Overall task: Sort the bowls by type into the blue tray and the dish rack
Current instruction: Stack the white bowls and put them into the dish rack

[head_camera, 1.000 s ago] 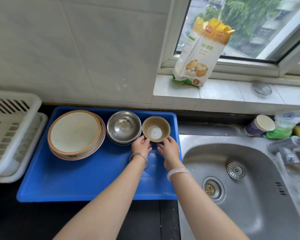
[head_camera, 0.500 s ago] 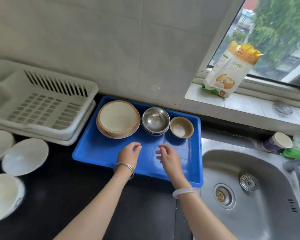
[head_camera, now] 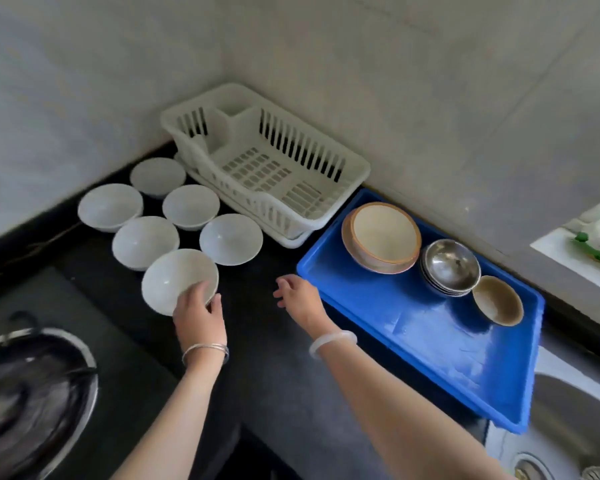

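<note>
Bowls are the business: six white bowls sit in a cluster on the dark tabletop (head_camera: 267, 358) at the left, none yet sorted. The left hand (head_camera: 198, 315) is closing on the nearest white bowl (head_camera: 175, 284), fingers curled over its near rim, though whether it has a firm hold I cannot tell. Behind the cluster the white dish rack (head_camera: 355, 168) stands bare. The right hand (head_camera: 298, 296) hovers loose and holds nothing, just beside the near corner of the blue tray (head_camera: 447, 344). Along the tray's far side lie the tan ceramic bowls (head_camera: 381, 237), the steel bowls (head_camera: 451, 266) and a small brown bowl (head_camera: 497, 299). The step in hand looks like picking up the first white bowl; next it likely needs lifting clear of its neighbours and carrying over them to the rack.
</note>
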`<state>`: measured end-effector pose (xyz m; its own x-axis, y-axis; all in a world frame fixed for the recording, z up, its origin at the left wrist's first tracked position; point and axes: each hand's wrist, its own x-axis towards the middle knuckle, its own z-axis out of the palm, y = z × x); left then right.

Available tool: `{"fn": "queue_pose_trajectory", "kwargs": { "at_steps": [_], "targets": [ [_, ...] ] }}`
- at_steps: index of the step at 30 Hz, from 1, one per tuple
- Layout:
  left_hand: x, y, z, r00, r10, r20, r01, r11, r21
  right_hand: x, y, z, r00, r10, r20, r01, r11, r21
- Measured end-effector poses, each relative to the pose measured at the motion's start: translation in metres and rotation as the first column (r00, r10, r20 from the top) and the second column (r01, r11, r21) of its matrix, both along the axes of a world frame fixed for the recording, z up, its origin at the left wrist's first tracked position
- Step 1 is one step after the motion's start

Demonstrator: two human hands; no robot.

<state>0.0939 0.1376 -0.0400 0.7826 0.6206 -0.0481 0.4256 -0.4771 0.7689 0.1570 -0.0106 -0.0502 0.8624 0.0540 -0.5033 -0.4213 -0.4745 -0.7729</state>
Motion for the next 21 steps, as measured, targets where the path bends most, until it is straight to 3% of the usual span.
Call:
{"fn": "queue_pose_trajectory", "kwargs": {
  "at_steps": [4, 7, 13, 18, 21],
  "targets": [
    [-0.007, 0.037, -0.01, 0.991, 0.13, -0.012, -0.129, 0.991, 0.036, 0.031, 0.048, -0.007, 0.998, 0.05, -0.024, -0.051, 0.998, -0.046],
    [-0.01, 0.055, -0.019, 0.983, 0.183, -0.036, -0.185, 0.981, -0.066, 0.051, 0.07, -0.013, 0.997, 0.042, -0.058, -0.047, 0.995, -0.091],
    [-0.01, 0.068, -0.029, 0.96, 0.276, -0.051, -0.269, 0.851, -0.451, 0.066, 0.084, -0.018, 0.964, -0.179, -0.197, 0.197, 0.977, 0.076],
    [-0.011, 0.074, -0.032, 0.955, 0.286, -0.073, -0.282, 0.812, -0.511, 0.067, 0.086, -0.015, 0.908, -0.35, -0.231, 0.395, 0.898, 0.194],
    [-0.013, 0.075, -0.033, 0.959, 0.278, -0.062, -0.265, 0.793, -0.548, 0.063, 0.078, -0.01, 0.896, -0.38, -0.229, 0.426, 0.88, 0.207]
  ]
}}
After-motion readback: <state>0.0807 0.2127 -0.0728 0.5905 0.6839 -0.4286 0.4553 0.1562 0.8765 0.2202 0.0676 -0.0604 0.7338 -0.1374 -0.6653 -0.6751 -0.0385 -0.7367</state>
